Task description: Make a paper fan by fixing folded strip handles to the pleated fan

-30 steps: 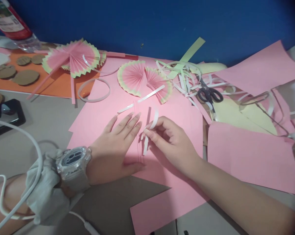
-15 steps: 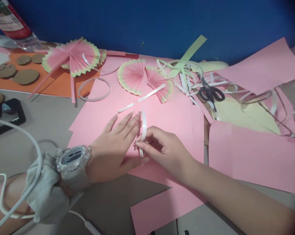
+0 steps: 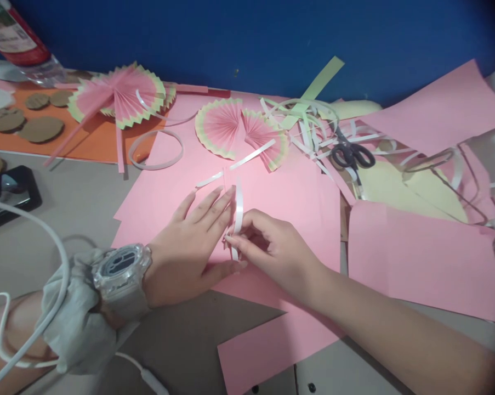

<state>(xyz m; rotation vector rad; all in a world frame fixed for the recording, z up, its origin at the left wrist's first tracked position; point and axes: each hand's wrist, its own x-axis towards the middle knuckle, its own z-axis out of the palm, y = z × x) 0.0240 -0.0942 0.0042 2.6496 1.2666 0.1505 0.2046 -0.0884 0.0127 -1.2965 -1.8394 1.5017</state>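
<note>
Flat on the pink paper, my left hand rests with its fingers spread. Beside its fingertips, my right hand pinches a small thing at the lower part of a narrow white strip; the fingers hide what exactly they grip. Two more white strips lie just above my hands, one short and one longer. Pleated pink fans with green edges sit behind them on the paper.
Black scissors lie right of a tangle of strips. A folded fan with pink sticks, cardboard discs, a bottle and a phone are at the left. A white cable crosses my left forearm.
The whole view has shifted slightly. Both hands keep nearly the same pose, with my right fingers still pinched by the strip.
</note>
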